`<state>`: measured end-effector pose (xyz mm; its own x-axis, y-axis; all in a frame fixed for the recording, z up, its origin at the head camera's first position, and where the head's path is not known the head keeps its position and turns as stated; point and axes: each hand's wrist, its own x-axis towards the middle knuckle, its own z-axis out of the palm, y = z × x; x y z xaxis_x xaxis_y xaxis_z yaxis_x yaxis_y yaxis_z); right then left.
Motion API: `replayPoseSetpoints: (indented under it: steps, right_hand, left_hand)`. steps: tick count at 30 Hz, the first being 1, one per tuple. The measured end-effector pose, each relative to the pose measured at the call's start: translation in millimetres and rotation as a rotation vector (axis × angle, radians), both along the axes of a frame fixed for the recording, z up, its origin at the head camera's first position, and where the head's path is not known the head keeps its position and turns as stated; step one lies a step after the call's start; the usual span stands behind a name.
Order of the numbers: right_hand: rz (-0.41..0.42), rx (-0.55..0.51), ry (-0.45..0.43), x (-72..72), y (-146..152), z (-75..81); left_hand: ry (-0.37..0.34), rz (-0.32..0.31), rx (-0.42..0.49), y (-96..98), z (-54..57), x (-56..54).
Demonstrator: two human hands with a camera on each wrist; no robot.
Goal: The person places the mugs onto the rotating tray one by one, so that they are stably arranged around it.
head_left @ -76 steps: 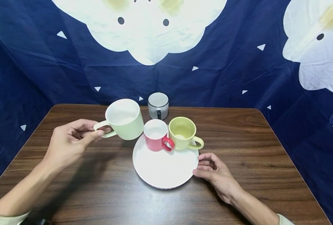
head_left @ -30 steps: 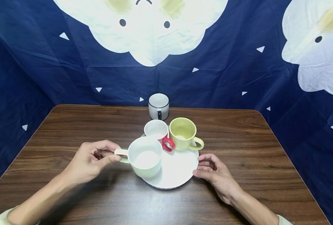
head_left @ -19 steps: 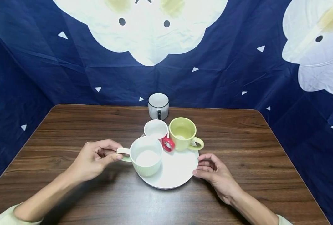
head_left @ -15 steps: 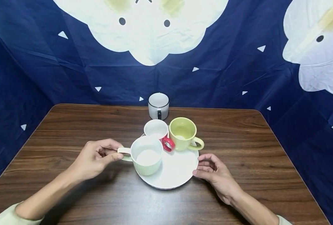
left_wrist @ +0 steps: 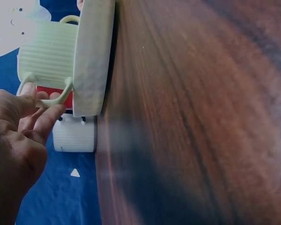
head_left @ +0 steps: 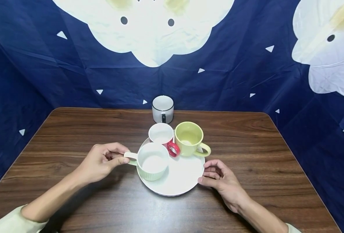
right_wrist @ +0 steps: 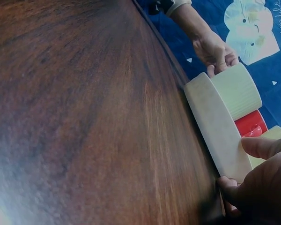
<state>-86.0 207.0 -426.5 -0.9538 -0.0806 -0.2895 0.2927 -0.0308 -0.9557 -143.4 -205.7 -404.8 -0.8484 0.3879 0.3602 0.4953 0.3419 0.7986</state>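
Observation:
My left hand [head_left: 103, 161] pinches the handle of a pale green ribbed mug [head_left: 153, 170], which sits upright at the left of a round white tray [head_left: 175, 184]. In the left wrist view the mug's base [left_wrist: 68, 56] is right at the tray's surface, with thumb and fingers on its handle. At the tray's right edge my right hand [head_left: 222, 184] grips the rim; the right wrist view shows the thumb [right_wrist: 260, 146] on top and fingers low on the side wall. Behind the green mug stand a red mug [head_left: 161, 134], partly hidden, and a yellow-green mug [head_left: 188, 136].
A white ribbed mug [head_left: 162, 110] with a black rim line and dark handle stands on the table behind the tray. The brown wooden table [head_left: 247, 145] ends at a dark blue cloth backdrop [head_left: 233, 77] printed with clouds.
My left hand has brought the pale green mug from above the tray's left side down onto it, in front of the red mug. My right hand has stayed at the tray's rim.

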Motion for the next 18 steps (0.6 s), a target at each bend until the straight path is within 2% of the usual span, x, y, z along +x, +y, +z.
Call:
replayPoseSetpoints:
  steps: [8,12,18]
  right_hand:
    - [0.009,0.035,0.021,3.4,-2,-1.4]
    - [0.034,0.04,0.029,6.3,-1,-2.3]
    - [0.07,0.041,0.03,10.9,0,-1.1]
  left_hand:
    - [-0.05,-0.003,-0.004,0.3,1.3,-9.0]
    - [-0.054,0.005,-0.003,0.5,1.6,-14.2]
    - [-0.096,0.012,0.001,1.2,2.3,-23.0]
